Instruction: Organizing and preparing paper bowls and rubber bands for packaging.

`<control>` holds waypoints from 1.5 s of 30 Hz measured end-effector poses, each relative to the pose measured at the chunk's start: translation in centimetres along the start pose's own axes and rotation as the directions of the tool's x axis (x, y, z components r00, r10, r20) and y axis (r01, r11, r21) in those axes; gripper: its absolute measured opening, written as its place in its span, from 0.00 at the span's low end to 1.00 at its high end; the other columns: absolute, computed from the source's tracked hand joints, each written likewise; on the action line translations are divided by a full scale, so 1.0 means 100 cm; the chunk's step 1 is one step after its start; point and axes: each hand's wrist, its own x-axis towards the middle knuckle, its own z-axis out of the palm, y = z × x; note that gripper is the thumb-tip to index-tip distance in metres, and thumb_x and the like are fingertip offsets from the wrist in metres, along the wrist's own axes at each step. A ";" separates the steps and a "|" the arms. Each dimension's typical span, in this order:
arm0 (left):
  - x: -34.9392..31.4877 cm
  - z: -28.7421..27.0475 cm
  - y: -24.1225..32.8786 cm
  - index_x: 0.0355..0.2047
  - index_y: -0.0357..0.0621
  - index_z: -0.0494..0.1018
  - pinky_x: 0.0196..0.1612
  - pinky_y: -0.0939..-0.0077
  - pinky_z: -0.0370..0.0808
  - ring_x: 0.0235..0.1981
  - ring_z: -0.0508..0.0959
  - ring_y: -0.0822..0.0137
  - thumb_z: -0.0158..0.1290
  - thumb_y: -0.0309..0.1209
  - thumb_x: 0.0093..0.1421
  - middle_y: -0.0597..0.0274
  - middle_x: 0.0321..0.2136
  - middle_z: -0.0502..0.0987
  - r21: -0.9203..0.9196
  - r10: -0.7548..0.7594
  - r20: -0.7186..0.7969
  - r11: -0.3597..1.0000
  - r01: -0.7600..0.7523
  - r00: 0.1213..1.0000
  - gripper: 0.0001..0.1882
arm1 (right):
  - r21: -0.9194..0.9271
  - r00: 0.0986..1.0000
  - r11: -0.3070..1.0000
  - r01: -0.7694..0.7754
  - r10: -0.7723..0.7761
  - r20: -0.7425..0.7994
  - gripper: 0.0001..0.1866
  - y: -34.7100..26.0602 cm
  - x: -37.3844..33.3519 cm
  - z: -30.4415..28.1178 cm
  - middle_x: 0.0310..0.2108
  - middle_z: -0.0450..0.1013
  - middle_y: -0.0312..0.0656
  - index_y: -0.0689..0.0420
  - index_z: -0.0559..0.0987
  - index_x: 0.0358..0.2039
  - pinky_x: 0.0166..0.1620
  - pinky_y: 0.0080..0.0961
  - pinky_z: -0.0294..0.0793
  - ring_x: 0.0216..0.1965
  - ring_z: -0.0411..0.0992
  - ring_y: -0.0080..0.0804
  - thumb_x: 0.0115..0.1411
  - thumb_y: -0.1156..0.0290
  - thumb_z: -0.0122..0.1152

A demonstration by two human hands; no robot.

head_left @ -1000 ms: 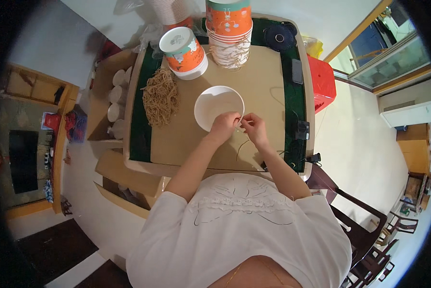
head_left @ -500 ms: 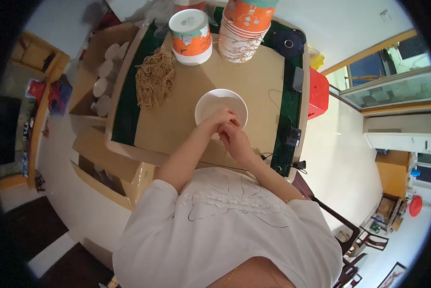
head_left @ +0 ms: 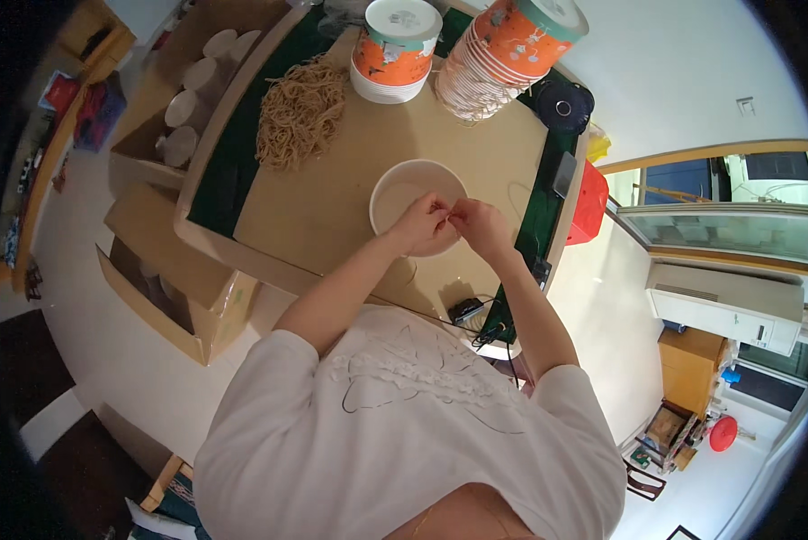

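A white paper tub (head_left: 390,202) stands with its round mouth up on the cardboard sheet. Over its right half, my left hand (head_left: 422,222) and my right hand (head_left: 482,225) meet, fingertips pinched together. They seem to close on a thin cord, mostly hidden by the fingers; a curved tan strand (head_left: 412,272) shows below the tub's near rim. To the far left of the tub lies a tangled heap of tan cords (head_left: 302,112). Beyond it, an orange, green and white tub (head_left: 395,58) sits upside down, beside a tall, leaning stack of such tubs (head_left: 503,58) with cords hanging on them.
A dark blue round object (head_left: 563,106) and a grey phone-like slab (head_left: 564,174) lie along the table's right edge. A black device with cables (head_left: 465,310) is near the front edge. Cardboard boxes (head_left: 197,292) with white tubs stand left; a red stool (head_left: 588,205) stands right.
My right hand has shifted right and up, so the hands now meet at their fingertips instead of overlapping. The view has turned, and the tub's open rim shows more fully.
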 end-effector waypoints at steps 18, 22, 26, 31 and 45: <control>-0.030 0.010 0.008 0.31 0.42 0.71 0.33 0.67 0.72 0.32 0.74 0.59 0.54 0.34 0.54 0.55 0.32 0.69 0.766 0.492 0.277 0.405 -0.499 0.825 0.09 | 0.380 0.988 0.912 -0.154 0.151 0.037 0.05 0.009 -0.015 0.002 0.23 0.74 0.43 0.59 0.76 0.30 0.27 0.26 0.71 0.23 0.74 0.34 0.54 0.73 0.55; -0.030 0.009 0.011 0.30 0.40 0.70 0.27 0.73 0.71 0.27 0.75 0.64 0.52 0.33 0.56 0.59 0.29 0.70 0.716 0.517 0.227 0.485 -0.502 0.825 0.09 | 0.373 0.980 0.926 -0.055 0.121 -0.157 0.05 0.010 -0.031 0.020 0.28 0.73 0.42 0.60 0.76 0.31 0.25 0.22 0.71 0.23 0.72 0.29 0.54 0.73 0.57; -0.020 0.005 0.021 0.27 0.40 0.71 0.20 0.81 0.68 0.20 0.72 0.72 0.51 0.32 0.57 0.63 0.25 0.71 0.148 -0.057 0.036 0.988 0.051 0.998 0.08 | 0.407 0.941 0.913 -0.006 0.143 -0.306 0.05 -0.008 -0.047 0.031 0.31 0.72 0.41 0.61 0.76 0.31 0.25 0.19 0.70 0.23 0.70 0.25 0.53 0.75 0.59; -0.022 0.003 0.028 0.27 0.40 0.71 0.13 0.86 0.57 0.15 0.66 0.79 0.51 0.31 0.56 0.65 0.22 0.72 -0.128 -0.269 0.126 0.950 0.284 0.955 0.07 | 0.586 0.805 0.809 -0.045 0.376 -0.459 0.04 -0.014 -0.056 0.049 0.33 0.73 0.39 0.61 0.78 0.31 0.26 0.17 0.70 0.24 0.70 0.23 0.53 0.78 0.60; -0.023 0.013 0.021 0.28 0.41 0.75 0.14 0.89 0.57 0.15 0.65 0.82 0.55 0.29 0.53 0.67 0.22 0.74 -0.043 -0.219 -0.053 0.975 0.216 0.974 0.05 | 0.472 0.788 0.881 0.024 0.274 -0.551 0.09 -0.019 -0.056 0.055 0.37 0.72 0.40 0.61 0.78 0.38 0.27 0.15 0.69 0.29 0.70 0.22 0.55 0.80 0.57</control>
